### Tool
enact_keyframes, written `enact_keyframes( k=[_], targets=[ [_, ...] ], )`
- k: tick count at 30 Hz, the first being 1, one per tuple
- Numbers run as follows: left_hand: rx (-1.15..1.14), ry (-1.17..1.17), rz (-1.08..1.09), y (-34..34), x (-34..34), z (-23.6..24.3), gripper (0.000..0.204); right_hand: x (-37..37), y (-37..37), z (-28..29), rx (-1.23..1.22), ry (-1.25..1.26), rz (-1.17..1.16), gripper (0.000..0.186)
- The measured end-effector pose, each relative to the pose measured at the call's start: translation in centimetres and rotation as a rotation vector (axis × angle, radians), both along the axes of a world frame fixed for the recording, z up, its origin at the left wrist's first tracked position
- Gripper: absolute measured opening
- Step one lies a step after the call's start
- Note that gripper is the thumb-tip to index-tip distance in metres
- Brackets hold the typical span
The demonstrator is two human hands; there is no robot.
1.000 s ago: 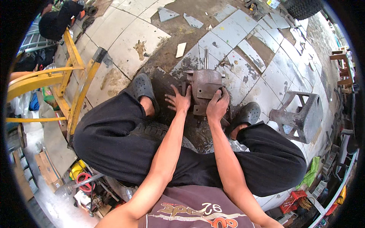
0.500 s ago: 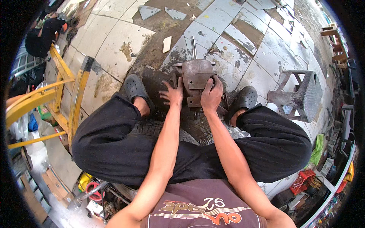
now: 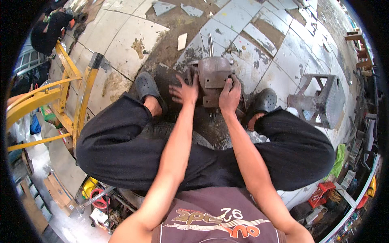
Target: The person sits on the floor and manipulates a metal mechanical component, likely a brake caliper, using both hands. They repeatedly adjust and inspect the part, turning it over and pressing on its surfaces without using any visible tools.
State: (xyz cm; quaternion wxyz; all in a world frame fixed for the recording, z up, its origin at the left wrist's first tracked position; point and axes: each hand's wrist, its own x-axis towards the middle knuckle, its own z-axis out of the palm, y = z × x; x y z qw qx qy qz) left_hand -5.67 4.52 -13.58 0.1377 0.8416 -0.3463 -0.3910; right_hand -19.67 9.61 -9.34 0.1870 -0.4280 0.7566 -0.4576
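A rusty metal housing (image 3: 214,69) with bolt holes and an upright-pointing steel shaft (image 3: 210,46) sits between my feet. My left hand (image 3: 182,90) is at its left side, fingers spread wide, with the thumb at the metal. My right hand (image 3: 230,93) grips the housing's right side, fingers curled over its plate. Beneath and in front of me, a dark tire (image 3: 166,130) shows partly behind my legs. The underside of the housing is largely hidden.
A yellow metal frame (image 3: 83,107) stands at left, a grey plastic stool (image 3: 330,101) at right. Broken tiles (image 3: 194,10) lie ahead. Cardboard (image 3: 58,188), a red crate (image 3: 320,194) and assorted clutter line the lower sides. A black-clad shape (image 3: 46,34) is at upper left.
The view has shifted, so the scene sits higher in the frame than a second ago. Both hands stay at the housing's sides, the left still spread, the right still gripping.
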Motion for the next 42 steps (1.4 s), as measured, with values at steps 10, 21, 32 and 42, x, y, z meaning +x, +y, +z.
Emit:
enact_keyframes(
  k=[10,21,32,42],
  targets=[
    [0.112,-0.069,-0.040,2.6,-1.0,0.6,0.100,0.1,-0.4,0.7,0.069,0.028,-0.042,0.047],
    [-0.053,-0.058,-0.040,1.0,0.7,-0.3,0.102,1.2,0.2,1.0,0.107,0.010,-0.005,0.051],
    [-0.032,-0.027,-0.079,3.1,-0.2,-0.4,0.096,0.3,0.3,0.2,0.105,-0.001,0.011,0.052],
    [0.000,-0.102,-0.149,4.5,-1.0,0.1,0.083,0.2,0.0,0.0,0.079,0.054,-0.016,0.052]
  ],
)
